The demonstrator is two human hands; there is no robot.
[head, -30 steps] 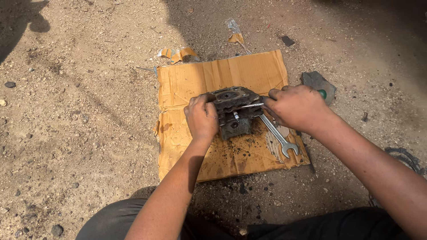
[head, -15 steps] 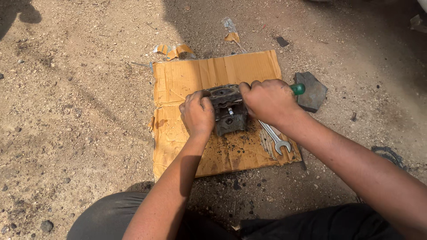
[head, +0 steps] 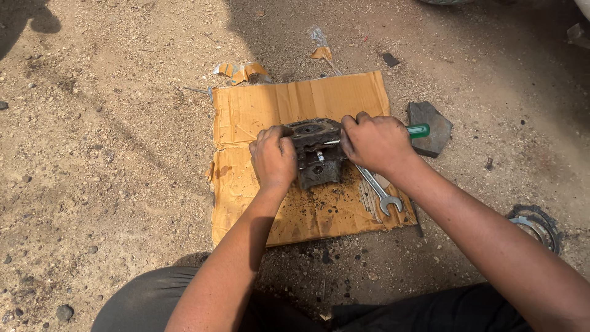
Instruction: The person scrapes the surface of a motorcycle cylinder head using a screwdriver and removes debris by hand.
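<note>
A dark, greasy metal engine part [head: 316, 150] rests on a piece of oil-stained cardboard [head: 258, 110] laid on sandy ground. My left hand [head: 272, 157] grips the part's left side and steadies it. My right hand [head: 375, 142] is closed around a screwdriver with a green handle [head: 419, 130]; its thin shaft points left into the part. The tip is hidden among the metal.
A silver open-ended spanner [head: 378, 192] lies on the cardboard just under my right wrist. A flat grey stone [head: 430, 126] sits off the cardboard's right edge. A metal ring [head: 534, 224] lies on the dirt at right. Torn cardboard scraps [head: 243, 71] lie beyond.
My right hand has shifted left along the screwdriver, pushing its shaft into the part. The green handle end now shows past my knuckles. My left hand stays on the part.
</note>
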